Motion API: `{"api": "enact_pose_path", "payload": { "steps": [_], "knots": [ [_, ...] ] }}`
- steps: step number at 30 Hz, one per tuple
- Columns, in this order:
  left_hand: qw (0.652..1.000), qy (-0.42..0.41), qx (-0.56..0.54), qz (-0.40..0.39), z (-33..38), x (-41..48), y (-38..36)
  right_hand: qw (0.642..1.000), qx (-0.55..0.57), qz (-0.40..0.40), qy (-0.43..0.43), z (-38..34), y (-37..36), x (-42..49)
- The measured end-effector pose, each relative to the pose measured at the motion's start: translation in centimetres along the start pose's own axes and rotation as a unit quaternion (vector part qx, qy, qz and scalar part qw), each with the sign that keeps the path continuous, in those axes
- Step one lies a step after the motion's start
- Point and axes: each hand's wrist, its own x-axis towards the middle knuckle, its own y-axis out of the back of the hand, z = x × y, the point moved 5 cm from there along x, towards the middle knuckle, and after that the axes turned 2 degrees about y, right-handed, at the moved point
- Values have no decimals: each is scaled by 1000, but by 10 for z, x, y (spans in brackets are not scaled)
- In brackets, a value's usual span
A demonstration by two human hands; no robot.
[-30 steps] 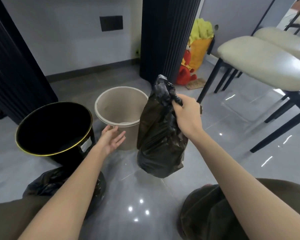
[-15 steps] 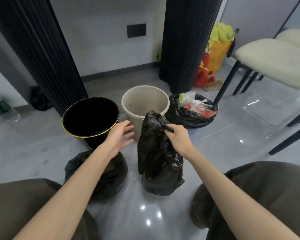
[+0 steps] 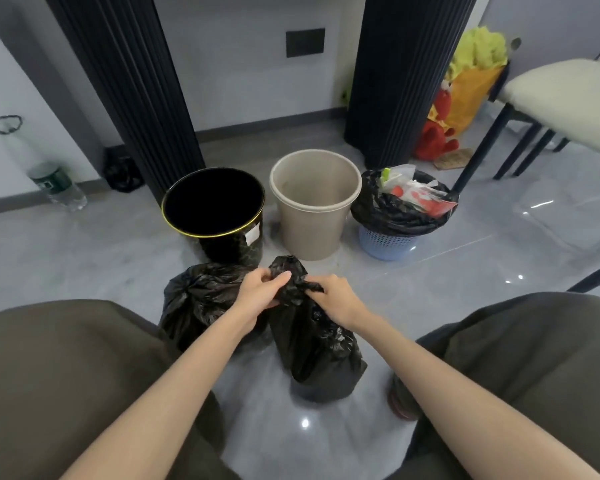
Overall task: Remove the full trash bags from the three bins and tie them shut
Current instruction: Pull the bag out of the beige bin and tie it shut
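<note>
Crumpled black plastic trash bag [image 3: 312, 344]: upright on glossy grey floor [image 3: 465, 271]. Left hand [image 3: 260, 294] and right hand [image 3: 336, 296] each pinch its gathered neck. Second black plastic bag [image 3: 198, 299] just beside, 9 o'clock. Round beige plastic bin [image 3: 309, 233], 12 o'clock; bag-lined blue lattice bin [image 3: 385, 243], 1 o'clock.

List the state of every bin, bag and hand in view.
Black bin: upright, no bag over rim.
Beige bin: upright, empty.
Blue bin: upright, liner in place.
Liner: full, open, trash showing.
Left bag: on floor, top gathered.
Middle bag: standing on floor, neck bunched.
Left hand: grips middle bag's neck.
Right hand: grips middle bag's neck.
</note>
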Motion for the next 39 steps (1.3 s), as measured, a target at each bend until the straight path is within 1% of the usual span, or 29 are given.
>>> {"api": "enact_pose_path", "payload": {
  "steps": [2,4,6,8,10,15,17,19,21,23,25,27,28,29,32,35,39],
  "knots": [
    [999,-26,-17,29,0,-1,3,1000,-15,-18,-12,5,-3,0],
    [996,-37,-63,55,1,0,8,999,-2,-14,-50,12,1,0],
    [992,-41,-100,72,4,-1,13,993,63,-2,-101,21,8,-1],
    [986,-44,-131,89,6,-1,20,977,153,6,-148,28,16,-3],
    [983,-57,-146,93,9,-2,25,968,185,14,-170,33,24,-4],
    [983,-98,-112,104,15,-5,26,961,210,19,-178,32,36,-3],
    [982,-96,-112,121,15,-4,31,958,217,27,-183,36,38,-2],
    [980,-94,-108,136,16,-3,37,961,202,44,-183,43,40,-1],
    [980,-107,-79,147,18,-4,42,964,187,60,-180,46,41,-1],
    [976,-132,-51,163,22,-7,45,963,197,72,-172,43,45,1],
    [970,-150,-54,183,25,-9,49,946,260,94,-167,40,53,2],
    [964,-161,-54,206,28,-11,56,915,338,135,-177,43,63,0],
    [962,-163,-56,213,30,-11,59,903,352,161,-185,47,67,-1],
    [961,-163,-60,214,30,-11,62,902,337,188,-196,53,70,-2],
    [964,-156,-54,211,27,-8,67,919,216,244,-224,66,73,-7],
    [970,-140,-32,198,22,-7,66,922,155,263,-240,73,70,-11],
    [976,-127,11,175,18,-5,63,930,51,264,-251,71,72,-13]
  ]
}}
